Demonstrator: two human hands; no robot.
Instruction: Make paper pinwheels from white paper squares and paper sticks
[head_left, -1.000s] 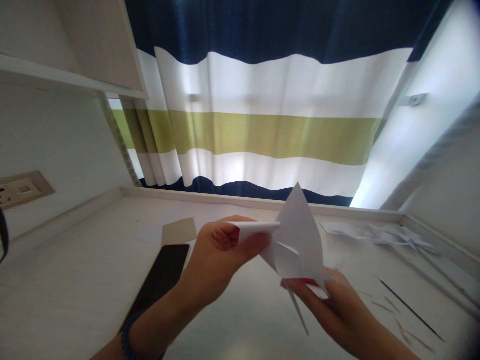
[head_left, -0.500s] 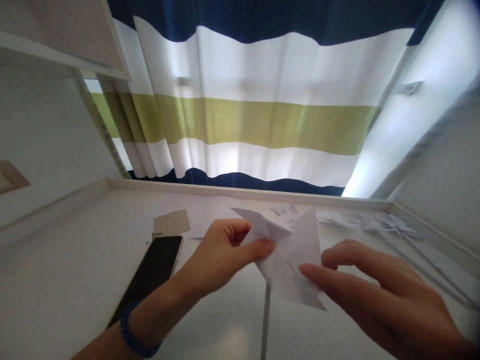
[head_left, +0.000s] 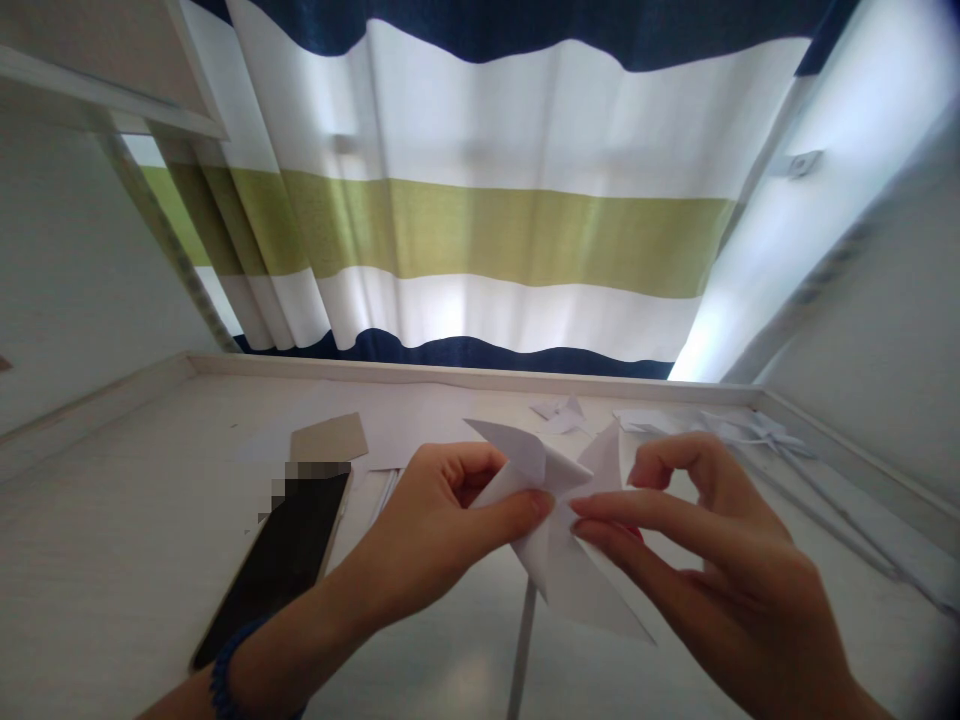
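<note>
A white paper pinwheel [head_left: 551,560] with folded and loose blades is held up in front of me. My left hand [head_left: 457,510] pinches it near the middle, the thumb on the front and the fingers curled behind. The thumb and forefinger of my right hand [head_left: 712,545] press together on the paper just right of the centre; whether a small part is also between them is hidden. A thin pale stick [head_left: 523,640] runs downward from behind the paper. I cannot tell if it is joined to the pinwheel.
On the white desk, a dark phone [head_left: 274,570] lies at left, below a beige card [head_left: 330,437]. White sheets [head_left: 405,415] lie at the back. A small folded paper piece [head_left: 561,412] and more pinwheels on sticks [head_left: 757,430] lie at back right. A striped curtain [head_left: 450,230] hangs behind.
My right hand has moved inward from the lower right blade to the pinwheel's centre, its fingertips now pinched together. The right part of the paper is bent in. The view has shifted slightly.
</note>
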